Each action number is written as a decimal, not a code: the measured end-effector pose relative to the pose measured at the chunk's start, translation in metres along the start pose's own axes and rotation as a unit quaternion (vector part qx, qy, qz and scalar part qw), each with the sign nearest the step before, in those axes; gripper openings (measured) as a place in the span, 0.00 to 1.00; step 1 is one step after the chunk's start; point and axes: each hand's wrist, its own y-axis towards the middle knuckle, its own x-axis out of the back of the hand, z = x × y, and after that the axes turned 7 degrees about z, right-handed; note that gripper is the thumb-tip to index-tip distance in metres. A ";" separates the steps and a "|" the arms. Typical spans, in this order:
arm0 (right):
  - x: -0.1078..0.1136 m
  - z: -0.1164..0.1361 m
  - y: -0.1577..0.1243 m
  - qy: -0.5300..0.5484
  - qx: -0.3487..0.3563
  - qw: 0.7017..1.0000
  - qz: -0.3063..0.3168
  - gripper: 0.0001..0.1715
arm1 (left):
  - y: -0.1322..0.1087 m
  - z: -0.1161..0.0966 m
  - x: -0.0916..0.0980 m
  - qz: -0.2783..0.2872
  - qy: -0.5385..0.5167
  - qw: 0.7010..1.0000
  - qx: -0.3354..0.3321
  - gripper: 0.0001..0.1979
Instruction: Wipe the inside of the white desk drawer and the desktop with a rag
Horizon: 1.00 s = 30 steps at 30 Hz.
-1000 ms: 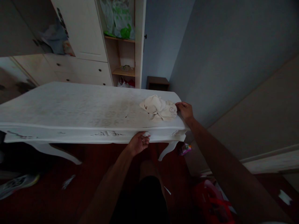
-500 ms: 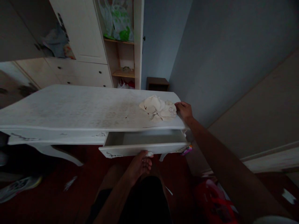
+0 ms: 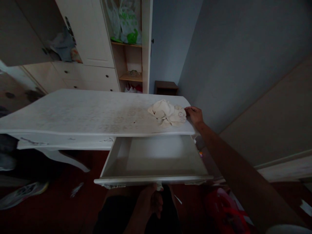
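A long white desk point(image 3: 97, 107) stretches across the view, its top smudged with grey marks. One drawer point(image 3: 163, 159) is pulled far out toward me, and its pale inside shows bare. Below the drawer front, my left hand point(image 3: 154, 201) has its fingers curled around the small pale knob point(image 3: 159, 187). On the right end of the desktop lies a crumpled cream cloth point(image 3: 168, 112) with a line drawing on it. My right hand point(image 3: 195, 115) pinches at the cloth's right edge; its fingertips are partly hidden.
Behind the desk stand a white wardrobe point(image 3: 90, 35) and open shelves with plastic bags point(image 3: 130, 24). A grey-blue wall point(image 3: 231, 58) rises at the right. A red bag point(image 3: 223, 211) sits on the floor at right, a shoe point(image 3: 21, 195) at left.
The drawer has slid much farther out toward me, with my left hand moving down and back on its knob. My right hand remains at the cloth.
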 end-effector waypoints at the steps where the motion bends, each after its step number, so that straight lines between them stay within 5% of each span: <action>1: 0.000 0.001 0.000 0.001 -0.001 1.000 0.000 0.11 | -0.004 0.002 0.000 -0.003 0.009 1.000 0.006 0.28; 7: -0.001 0.004 -0.003 0.013 -0.008 1.000 -0.001 0.10 | -0.023 0.012 0.000 -0.044 0.054 0.997 0.017 0.17; 30: 0.000 0.006 -0.005 -0.004 -0.003 1.000 0.001 0.13 | -0.034 0.050 -0.006 -0.058 0.114 0.991 0.036 0.17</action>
